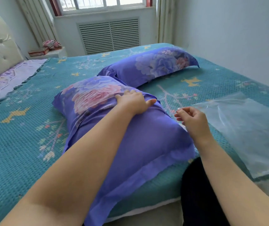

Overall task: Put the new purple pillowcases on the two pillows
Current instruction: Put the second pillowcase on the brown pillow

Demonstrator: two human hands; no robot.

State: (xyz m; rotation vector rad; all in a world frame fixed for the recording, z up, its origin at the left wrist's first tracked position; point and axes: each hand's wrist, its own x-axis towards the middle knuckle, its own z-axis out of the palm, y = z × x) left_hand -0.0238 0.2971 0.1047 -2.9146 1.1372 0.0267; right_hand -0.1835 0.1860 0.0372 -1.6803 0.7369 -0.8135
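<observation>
Near pillow (114,128) on bed (24,144); far pillow (150,66) behind; plastic bag (248,128) right.

Our left hand (134,101): arm stretched forward, palm down, fingers spread flat (thumb out to the right). Our right hand (191,119): raised, fingers loosely curled, holding nothing.

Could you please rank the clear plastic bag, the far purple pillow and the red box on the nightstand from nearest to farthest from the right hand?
From the right hand:
1. Clear plastic bag, just to its right on the bedspread.
2. Far purple pillow, ahead, mid-bed.
3. Red box, far left by the headboard.
</observation>
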